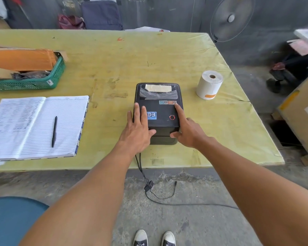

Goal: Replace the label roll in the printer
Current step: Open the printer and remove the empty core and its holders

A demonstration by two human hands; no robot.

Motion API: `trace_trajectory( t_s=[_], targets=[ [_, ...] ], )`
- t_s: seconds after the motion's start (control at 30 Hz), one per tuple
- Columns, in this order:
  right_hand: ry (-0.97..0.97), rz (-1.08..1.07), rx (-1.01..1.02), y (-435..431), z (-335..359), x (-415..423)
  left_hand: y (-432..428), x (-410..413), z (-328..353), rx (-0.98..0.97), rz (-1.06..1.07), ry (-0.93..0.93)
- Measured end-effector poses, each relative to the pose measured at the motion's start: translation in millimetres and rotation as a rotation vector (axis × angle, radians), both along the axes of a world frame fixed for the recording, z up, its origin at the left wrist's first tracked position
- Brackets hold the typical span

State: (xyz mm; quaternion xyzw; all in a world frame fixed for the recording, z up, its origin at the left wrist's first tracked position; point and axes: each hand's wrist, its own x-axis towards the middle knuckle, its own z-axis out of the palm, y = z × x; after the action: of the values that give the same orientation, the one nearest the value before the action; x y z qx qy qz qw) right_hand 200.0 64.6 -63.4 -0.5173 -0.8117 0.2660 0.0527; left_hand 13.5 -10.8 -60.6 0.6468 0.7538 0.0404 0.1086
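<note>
Printer (158, 110) lengthwise away, roll (209, 84) upright

A table (114, 55) with a worn yellow-green cover carries a black label printer (158, 110) near its front edge, a white label roll (209, 85) standing upright to the right, an open lined notebook (36, 126) with a black pen (54, 131) on it, and a green plastic basket (30, 82) at the left.

Left hand (138, 128) flat, right hand (188, 131) index extended.
</note>
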Motion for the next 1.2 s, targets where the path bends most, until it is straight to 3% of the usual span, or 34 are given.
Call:
trace_trajectory(
  t_s=[0.4,0.6,0.77,0.93,1.07,1.2],
  targets=[
    [0.03,0.022,-0.008,7.1,2.2,4.2,-0.2,3.6,8.4,-0.009,0.032,0.02],
    [0.073,0.061,-0.027,18.4,38.9,9.2,12.1,-4.1,37.3,0.004,0.026,0.004],
    [0.19,-0.019,-0.03,42.0,73.0,9.0,35.0,-9.8,70.1,0.212,0.062,-0.085],
    [0.304,-0.149,-0.022,77.3,113.2,-4.7,74.8,-3.2,103.9,0.529,0.377,-0.36],
    [0.296,-0.2,0.05,107.2,132.5,-19.0,113.8,-16.6,115.8,0.605,0.446,-0.437],
    [0.249,-0.253,0.052,145.8,140.1,-38.0,157.2,-40.4,119.1,0.555,0.435,-0.493]
  ],
)
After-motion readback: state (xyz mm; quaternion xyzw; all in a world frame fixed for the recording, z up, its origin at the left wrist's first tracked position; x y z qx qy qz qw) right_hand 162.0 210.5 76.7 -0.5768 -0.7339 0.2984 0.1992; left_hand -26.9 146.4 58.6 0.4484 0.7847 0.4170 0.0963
